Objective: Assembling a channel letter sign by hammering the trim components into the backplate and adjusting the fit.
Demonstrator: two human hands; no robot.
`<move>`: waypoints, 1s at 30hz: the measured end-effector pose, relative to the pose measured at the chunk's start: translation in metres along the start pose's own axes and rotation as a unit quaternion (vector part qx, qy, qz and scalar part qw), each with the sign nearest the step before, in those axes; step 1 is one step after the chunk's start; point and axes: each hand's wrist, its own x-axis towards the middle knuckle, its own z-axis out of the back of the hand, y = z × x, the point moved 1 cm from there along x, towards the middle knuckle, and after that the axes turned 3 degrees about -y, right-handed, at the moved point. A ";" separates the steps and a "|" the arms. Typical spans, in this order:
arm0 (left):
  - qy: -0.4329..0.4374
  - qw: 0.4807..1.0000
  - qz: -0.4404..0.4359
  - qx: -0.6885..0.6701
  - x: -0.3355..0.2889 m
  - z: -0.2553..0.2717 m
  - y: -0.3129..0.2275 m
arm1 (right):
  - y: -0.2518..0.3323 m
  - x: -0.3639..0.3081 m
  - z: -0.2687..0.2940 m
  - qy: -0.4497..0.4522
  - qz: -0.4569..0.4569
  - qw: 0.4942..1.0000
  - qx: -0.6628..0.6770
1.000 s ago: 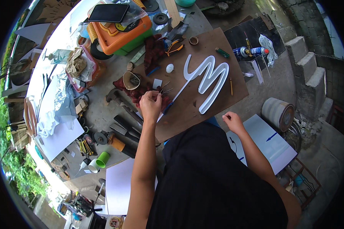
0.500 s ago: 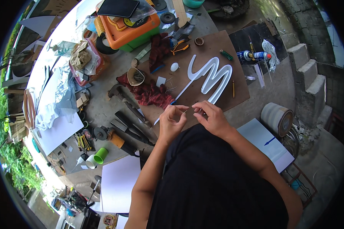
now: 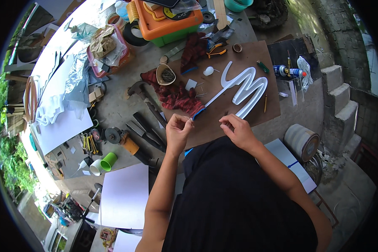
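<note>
The left hand [image 3: 179,131] is held raised in front of the body, with the thumb and the forefinger pressed together at the tips; whether some small thing is pinched there cannot be told. The right hand [image 3: 238,128] is held just apart from it, with the fingers curled toward the thumb, and it also cannot be told if something is gripped. Directly beyond the left hand, the blue cuff of a red knitted glove [image 3: 178,101] is seen. Near the right hand, a white wavy form [image 3: 252,102] with raised edges is laid on a brown board [image 3: 273,101], and its lower end is partly covered by this hand.

On the same board, between the glove and the white form, some thin metal pieces [image 3: 202,89] are scattered beside a small white square [image 3: 190,84]. A white round object [image 3: 208,71] is placed a little farther, and a yellow pencil [image 3: 265,103] is placed to the right of the form. Behind the glove, a paper cup [image 3: 160,72] is filled with thin metallic pieces.

Farther to the left, on the grey counter [image 3: 117,115], a hammer [image 3: 149,98], an angle grinder [image 3: 132,145] and a green cup [image 3: 108,161] are laid. At the far side, an orange and green box [image 3: 172,25] is placed.
</note>
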 end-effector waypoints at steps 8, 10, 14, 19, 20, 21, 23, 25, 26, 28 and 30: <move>-0.185 0.974 -0.010 0.131 -0.024 0.077 0.032 | 0.013 0.025 -0.022 0.085 0.000 0.995 -0.045; -0.193 0.974 -0.010 0.116 -0.031 0.085 0.034 | 0.016 0.037 -0.042 0.104 0.007 0.993 -0.050; -0.233 0.969 -0.015 0.079 -0.051 0.093 0.038 | 0.030 0.077 -0.122 0.169 0.106 0.978 -0.053; -0.284 0.954 -0.059 0.077 -0.077 0.092 0.032 | 0.039 0.132 -0.230 0.095 0.087 0.967 -0.218; -0.296 0.949 -0.069 0.083 -0.083 0.093 0.035 | 0.043 0.139 -0.243 0.095 0.036 0.964 -0.244; -0.292 0.951 -0.063 0.076 -0.089 0.096 0.039 | 0.046 0.145 -0.252 0.097 0.007 0.960 -0.264; -0.286 0.953 -0.061 0.078 -0.099 0.103 0.044 | 0.042 0.153 -0.271 0.093 -0.038 0.953 -0.286; -0.278 0.955 -0.059 0.083 -0.101 0.103 0.041 | 0.027 0.158 -0.288 0.058 -0.040 0.956 -0.284; -0.281 0.954 -0.060 0.081 -0.099 0.101 0.038 | 0.023 0.156 -0.291 0.035 -0.042 0.966 -0.251; -0.254 0.956 -0.081 0.121 -0.095 0.107 0.037 | 0.043 0.153 -0.287 0.038 -0.113 0.979 -0.166; -0.225 0.955 -0.102 0.165 -0.087 0.110 0.031 | 0.060 0.157 -0.283 0.051 -0.190 0.978 -0.073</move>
